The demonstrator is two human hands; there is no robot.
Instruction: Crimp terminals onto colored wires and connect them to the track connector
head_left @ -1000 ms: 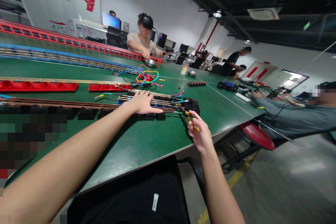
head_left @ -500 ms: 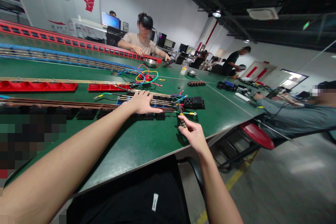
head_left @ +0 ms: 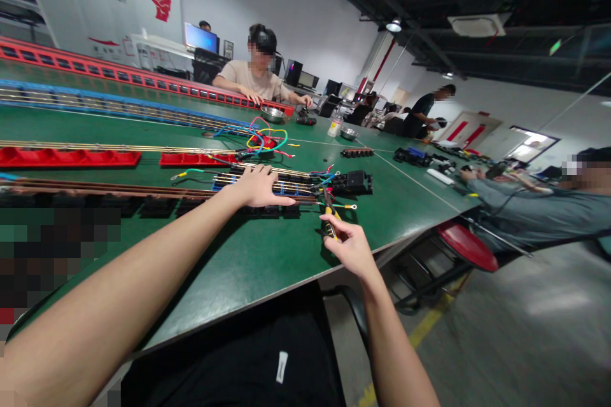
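Observation:
My left hand (head_left: 260,186) rests flat across a long rail assembly of copper strips (head_left: 200,188) and blue and black holders, its fingers and thumb spread. In my right hand (head_left: 351,243) is a pair of pliers (head_left: 329,208) with yellow and black handles. The jaws of the pliers point away from me, at the end of the strips. Whether they grip anything there is too small to tell. Beside the jaws, a green wire with a ring terminal (head_left: 353,206) sticks out to the right. A black connector block (head_left: 359,182) lies just beyond the strip ends.
Red trays (head_left: 71,157), a blue rail (head_left: 119,107) and a red rail (head_left: 157,81) run along the green table (head_left: 267,254). Loose coloured wires (head_left: 267,133) curl behind my left hand. Metal bowls (head_left: 273,115) and a bottle (head_left: 335,125) stand farther back. Co-workers sit across and at right.
The plier handles have spread wider apart, and my right hand has shifted slightly downward with them. My left hand stays in place. The co-worker across the table has moved a hand off the drill.

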